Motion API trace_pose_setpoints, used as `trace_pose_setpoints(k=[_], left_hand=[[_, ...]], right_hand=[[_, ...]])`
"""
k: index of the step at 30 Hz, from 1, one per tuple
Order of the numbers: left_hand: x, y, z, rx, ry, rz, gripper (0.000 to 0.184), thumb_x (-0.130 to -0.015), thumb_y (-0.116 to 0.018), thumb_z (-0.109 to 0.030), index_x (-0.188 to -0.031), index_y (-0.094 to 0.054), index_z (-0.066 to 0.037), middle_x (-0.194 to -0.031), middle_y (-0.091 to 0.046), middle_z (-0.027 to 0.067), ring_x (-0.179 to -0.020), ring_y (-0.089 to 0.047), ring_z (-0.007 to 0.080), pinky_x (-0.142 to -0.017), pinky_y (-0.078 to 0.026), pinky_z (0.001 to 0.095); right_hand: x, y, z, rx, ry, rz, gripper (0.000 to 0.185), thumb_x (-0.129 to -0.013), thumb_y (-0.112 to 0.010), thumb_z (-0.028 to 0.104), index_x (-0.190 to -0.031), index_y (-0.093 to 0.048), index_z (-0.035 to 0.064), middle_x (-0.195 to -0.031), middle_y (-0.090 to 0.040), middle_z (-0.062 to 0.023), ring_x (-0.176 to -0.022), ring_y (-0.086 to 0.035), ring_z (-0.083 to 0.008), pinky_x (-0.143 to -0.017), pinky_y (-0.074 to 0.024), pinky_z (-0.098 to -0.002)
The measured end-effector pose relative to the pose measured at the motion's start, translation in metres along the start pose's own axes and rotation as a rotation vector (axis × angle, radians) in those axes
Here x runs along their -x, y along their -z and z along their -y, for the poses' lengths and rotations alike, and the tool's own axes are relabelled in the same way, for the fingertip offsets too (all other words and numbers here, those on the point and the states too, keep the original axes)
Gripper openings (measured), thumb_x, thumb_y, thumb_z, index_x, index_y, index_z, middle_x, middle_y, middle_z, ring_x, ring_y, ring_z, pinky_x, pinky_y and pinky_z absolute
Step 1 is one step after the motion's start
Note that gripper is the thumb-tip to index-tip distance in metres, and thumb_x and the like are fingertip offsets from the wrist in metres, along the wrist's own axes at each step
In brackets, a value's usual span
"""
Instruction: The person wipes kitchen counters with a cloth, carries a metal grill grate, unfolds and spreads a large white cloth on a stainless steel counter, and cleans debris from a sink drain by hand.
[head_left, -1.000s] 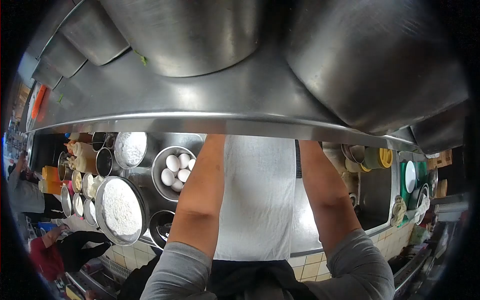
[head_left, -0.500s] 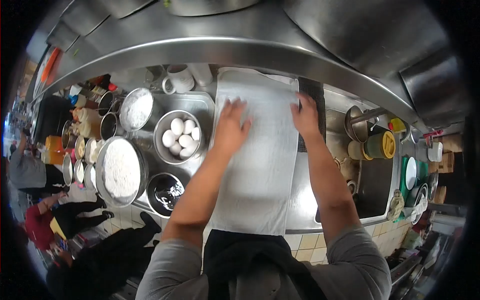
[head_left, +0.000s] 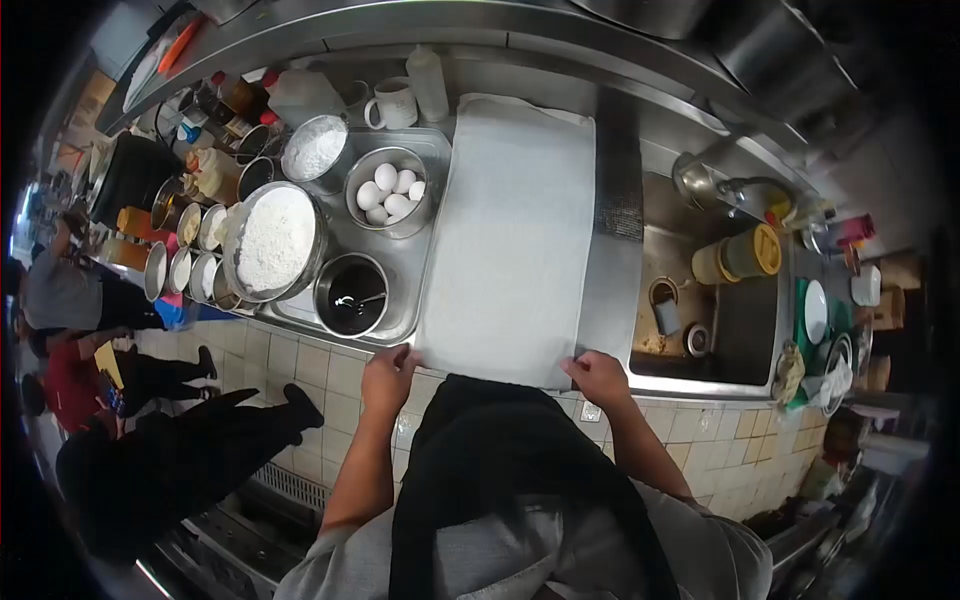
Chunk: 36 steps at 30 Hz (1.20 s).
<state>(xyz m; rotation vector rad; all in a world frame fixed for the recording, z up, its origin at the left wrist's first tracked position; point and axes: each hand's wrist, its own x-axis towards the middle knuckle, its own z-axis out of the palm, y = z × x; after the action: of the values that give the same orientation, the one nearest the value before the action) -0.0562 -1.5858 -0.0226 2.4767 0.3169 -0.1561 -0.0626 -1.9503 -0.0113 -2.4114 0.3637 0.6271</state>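
A long white cloth (head_left: 510, 240) lies flat over the steel counter in the middle. At its near left corner my left hand (head_left: 391, 378) pinches the edge between thumb and fingers. My right hand (head_left: 597, 378) grips the near right corner the same way. Left of the cloth, on a metal tray (head_left: 405, 275), are a bowl of white eggs (head_left: 386, 192), a pot of dark liquid (head_left: 351, 295) and a large bowl of white powder (head_left: 275, 242).
A sink (head_left: 745, 340) with yellow-lidded containers (head_left: 752, 252) is to the right. A mug (head_left: 393, 104) and squeeze bottle (head_left: 427, 85) stand behind the tray. A steel shelf (head_left: 450, 22) crosses above. People are at lower left.
Both hands have come back from the cloth's far part to its near corners and closed on them. The view has shifted, showing more of the counter and sink.
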Motion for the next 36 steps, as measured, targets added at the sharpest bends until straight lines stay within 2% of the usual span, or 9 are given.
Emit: trace_pose_setpoints(k=[6,10,12,17,20,22,24,28,36], left_hand=[[-0.029,-0.005,0.018,0.037,-0.119,0.075,0.023,-0.079,-0.071,-0.024,-0.089,-0.070,-0.003,-0.080,-0.069,0.0167,-0.075,-0.068,0.0298,-0.068,-0.052,0.0370],[-0.052,0.045,-0.033,0.354,-0.264,0.022,0.015,-0.082,-0.069,-0.015,-0.086,-0.069,0.000,-0.073,-0.068,0.0115,-0.063,-0.062,0.0164,-0.061,-0.048,0.0299],[-0.057,0.064,-0.053,0.439,-0.304,-0.020,0.015,-0.083,-0.068,-0.014,-0.085,-0.068,0.001,-0.070,-0.067,0.0090,-0.061,-0.058,0.0124,-0.059,-0.046,0.0282],[-0.047,0.053,-0.027,0.559,-0.205,0.014,0.017,-0.084,-0.069,-0.015,-0.085,-0.068,0.002,-0.067,-0.062,0.0023,-0.060,-0.049,0.0071,-0.058,-0.042,0.0247],[-0.036,-0.004,0.046,0.311,-0.233,0.009,0.019,-0.083,-0.069,-0.019,-0.088,-0.069,-0.001,-0.069,-0.065,0.0082,-0.059,-0.059,0.0165,-0.059,-0.046,0.0309],[-0.026,-0.010,0.050,0.150,-0.249,-0.007,0.020,-0.083,-0.069,-0.020,-0.090,-0.068,-0.001,-0.069,-0.065,0.0093,-0.059,-0.060,0.0194,-0.058,-0.046,0.0327],[-0.004,0.008,0.027,0.070,-0.150,0.026,0.026,-0.083,-0.068,-0.025,-0.103,-0.068,-0.009,-0.080,-0.068,0.0166,-0.076,-0.067,0.0339,-0.068,-0.052,0.0427],[-0.006,-0.007,0.031,-0.063,-0.334,0.080,0.032,-0.084,-0.066,-0.033,-0.109,-0.067,-0.013,-0.081,-0.069,0.0144,-0.078,-0.067,0.0319,-0.071,-0.052,0.0416],[0.010,0.000,0.016,-0.122,-0.166,0.050,0.034,-0.084,-0.068,-0.033,-0.110,-0.068,-0.012,-0.087,-0.069,0.0157,-0.079,-0.067,0.0308,-0.071,-0.052,0.0414]], right_hand=[[-0.003,-0.024,-0.017,-0.101,0.043,-0.077,0.035,-0.081,-0.069,0.037,-0.079,-0.066,0.0027,-0.075,-0.065,-0.0161,-0.070,-0.064,-0.0310,-0.066,-0.0490,-0.0395],[0.011,0.023,0.006,-0.302,0.096,-0.338,0.030,-0.083,-0.072,0.028,-0.077,-0.064,-0.0006,-0.067,-0.063,-0.0067,-0.062,-0.055,-0.0133,-0.060,-0.0458,-0.0309],[0.019,0.045,0.020,-0.318,0.114,-0.518,0.028,-0.083,-0.072,0.027,-0.077,-0.064,0.0006,-0.067,-0.063,-0.0054,-0.060,-0.054,-0.0117,-0.059,-0.0446,-0.0292],[0.021,0.020,-0.012,-0.564,0.130,-0.535,0.030,-0.084,-0.071,0.030,-0.082,-0.065,0.0006,-0.067,-0.062,-0.0047,-0.063,-0.055,-0.0132,-0.061,-0.0445,-0.0304],[0.035,-0.030,-0.036,-0.198,0.217,-0.533,0.026,-0.086,-0.068,0.027,-0.086,-0.065,0.0021,-0.073,-0.065,-0.0093,-0.066,-0.059,-0.0213,-0.066,-0.0475,-0.0363],[0.050,-0.047,-0.028,-0.032,0.026,-0.384,0.019,-0.086,-0.066,0.024,-0.088,-0.066,0.0045,-0.081,-0.066,-0.0137,-0.076,-0.063,-0.0310,-0.073,-0.0493,-0.0425],[0.047,-0.049,-0.023,-0.013,0.106,-0.444,0.018,-0.085,-0.065,0.023,-0.089,-0.066,0.0056,-0.083,-0.066,-0.0143,-0.083,-0.062,-0.0331,-0.076,-0.0493,-0.0435],[0.051,-0.052,-0.003,0.005,0.240,-0.474,0.018,-0.084,-0.063,0.023,-0.096,-0.066,0.0094,-0.101,-0.061,-0.0147,-0.095,-0.061,-0.0340,-0.084,-0.0494,-0.0418],[0.057,-0.057,-0.042,-0.165,0.502,-0.322,0.024,-0.084,-0.065,0.023,-0.103,-0.066,0.0085,-0.113,-0.060,-0.0120,-0.104,-0.059,-0.0326,-0.090,-0.0482,-0.0393]])
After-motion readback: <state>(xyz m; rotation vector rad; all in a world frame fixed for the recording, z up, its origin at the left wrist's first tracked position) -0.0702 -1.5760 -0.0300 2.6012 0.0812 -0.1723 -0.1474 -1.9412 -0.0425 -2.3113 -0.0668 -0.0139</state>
